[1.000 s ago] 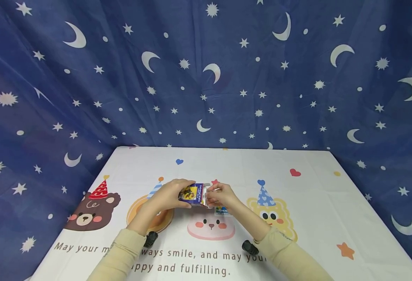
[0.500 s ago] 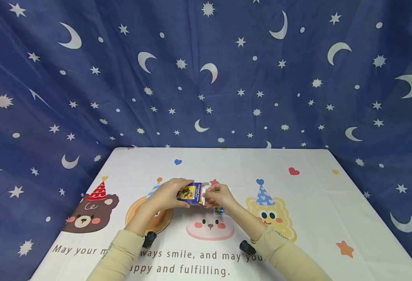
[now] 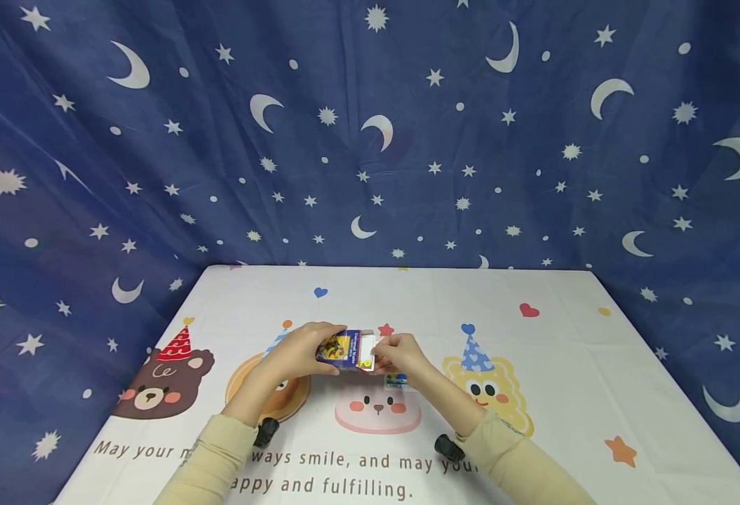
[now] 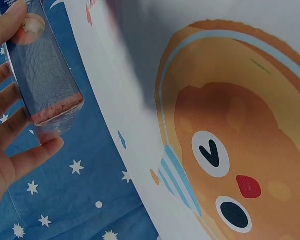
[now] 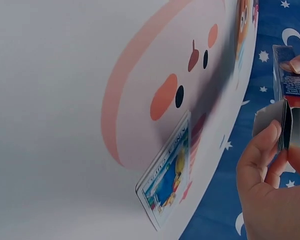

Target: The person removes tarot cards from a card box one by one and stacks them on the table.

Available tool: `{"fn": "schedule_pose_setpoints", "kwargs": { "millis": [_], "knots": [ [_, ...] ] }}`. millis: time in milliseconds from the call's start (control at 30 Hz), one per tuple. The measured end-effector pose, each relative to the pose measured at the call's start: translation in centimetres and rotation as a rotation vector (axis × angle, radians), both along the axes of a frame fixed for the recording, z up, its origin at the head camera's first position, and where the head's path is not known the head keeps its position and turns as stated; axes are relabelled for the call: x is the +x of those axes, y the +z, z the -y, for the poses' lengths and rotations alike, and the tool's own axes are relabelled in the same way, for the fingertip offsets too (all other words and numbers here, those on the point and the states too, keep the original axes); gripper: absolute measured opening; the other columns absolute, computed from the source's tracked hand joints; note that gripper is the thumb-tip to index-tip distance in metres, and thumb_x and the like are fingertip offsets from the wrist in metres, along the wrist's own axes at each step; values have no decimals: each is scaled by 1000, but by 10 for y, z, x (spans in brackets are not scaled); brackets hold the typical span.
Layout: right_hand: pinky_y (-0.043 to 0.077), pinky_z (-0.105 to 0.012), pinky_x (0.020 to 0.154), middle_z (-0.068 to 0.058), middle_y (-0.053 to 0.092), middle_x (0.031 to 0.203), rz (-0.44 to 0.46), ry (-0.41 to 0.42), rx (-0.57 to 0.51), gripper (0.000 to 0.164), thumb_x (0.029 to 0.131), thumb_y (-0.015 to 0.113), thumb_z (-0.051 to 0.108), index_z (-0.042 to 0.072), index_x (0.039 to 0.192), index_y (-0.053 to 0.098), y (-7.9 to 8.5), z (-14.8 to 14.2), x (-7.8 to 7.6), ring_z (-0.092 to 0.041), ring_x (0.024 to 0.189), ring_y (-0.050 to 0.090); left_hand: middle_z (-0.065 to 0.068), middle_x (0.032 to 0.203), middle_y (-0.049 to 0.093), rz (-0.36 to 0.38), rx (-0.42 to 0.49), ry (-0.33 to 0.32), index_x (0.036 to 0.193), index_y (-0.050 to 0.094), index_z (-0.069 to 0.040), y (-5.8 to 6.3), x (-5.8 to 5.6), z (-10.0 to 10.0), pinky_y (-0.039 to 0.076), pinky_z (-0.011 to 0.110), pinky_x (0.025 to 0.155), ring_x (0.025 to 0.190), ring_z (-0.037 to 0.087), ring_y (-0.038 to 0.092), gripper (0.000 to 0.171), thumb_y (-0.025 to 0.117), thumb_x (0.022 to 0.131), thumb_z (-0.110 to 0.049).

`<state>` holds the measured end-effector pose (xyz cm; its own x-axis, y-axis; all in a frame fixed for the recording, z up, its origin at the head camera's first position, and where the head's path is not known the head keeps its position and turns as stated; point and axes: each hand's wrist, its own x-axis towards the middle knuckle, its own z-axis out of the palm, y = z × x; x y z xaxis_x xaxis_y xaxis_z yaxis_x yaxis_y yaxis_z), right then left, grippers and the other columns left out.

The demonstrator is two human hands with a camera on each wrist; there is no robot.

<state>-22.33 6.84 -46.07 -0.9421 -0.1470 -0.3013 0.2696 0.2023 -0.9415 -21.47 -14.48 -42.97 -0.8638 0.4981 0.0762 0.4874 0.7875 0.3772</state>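
Observation:
In the head view my left hand (image 3: 303, 348) grips a blue tarot card box (image 3: 339, 349) by its left part, holding it above the table. The wrist view shows the box's clear film (image 4: 47, 75) with the left thumb and fingers around it. A white-faced card (image 3: 367, 348) sticks out of the box's open right end. My right hand (image 3: 401, 354) pinches the edge there; in its wrist view the fingertips hold thin, dark-edged cards (image 5: 286, 125) next to a grey flap. Below, a small stack of picture cards (image 5: 165, 175), the top reading "King of Cups", lies on the table.
A white cloth with cartoon prints covers the table (image 3: 565, 365). Behind and to the sides hangs a blue curtain (image 3: 420, 231) with moons and stars. Black wrist devices (image 3: 449, 447) sit under both sleeves.
The right fingers have drawn back slightly at the box's open end, and more of the white-faced card shows. The left hand and box have shifted a little left.

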Motion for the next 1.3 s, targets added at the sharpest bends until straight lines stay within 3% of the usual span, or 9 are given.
{"fn": "schedule_pose_setpoints", "kwargs": {
  "millis": [433, 800, 1033, 1300],
  "knots": [
    [56, -23, 52, -7, 63, 69, -14, -9, -23, 11, 85, 60, 2, -2, 95, 56, 3, -9, -1, -10, 51, 56, 10, 132, 57, -1, -14, 14, 135, 51, -9, 3, 1, 5, 45, 45, 103, 122, 29, 53, 76, 84, 69, -29],
    [59, -32, 62, -4, 62, 70, -74, -49, 9, 29, 80, 62, -5, -3, 108, 57, 6, -17, -1, -11, 57, 56, 12, 129, 59, -41, 3, -1, 133, 52, -6, 2, 0, 10, 45, 46, 103, 120, 29, 54, 77, 85, 68, -28],
    [56, -24, 58, -3, 61, 72, -70, -73, -10, 30, 81, 59, -6, -3, 111, 58, 5, -23, 0, -11, 60, 56, 12, 130, 58, -22, 13, 14, 134, 51, -6, 0, 3, 14, 44, 46, 103, 120, 29, 54, 77, 84, 68, -28],
    [50, -19, 59, -8, 61, 88, -66, -127, -71, 28, 87, 50, -4, -6, 114, 58, 4, -37, -7, -10, 68, 55, 13, 130, 58, -11, 6, 9, 133, 52, -5, -2, 3, 17, 45, 46, 102, 120, 30, 54, 76, 84, 68, -28]
  ]
}}
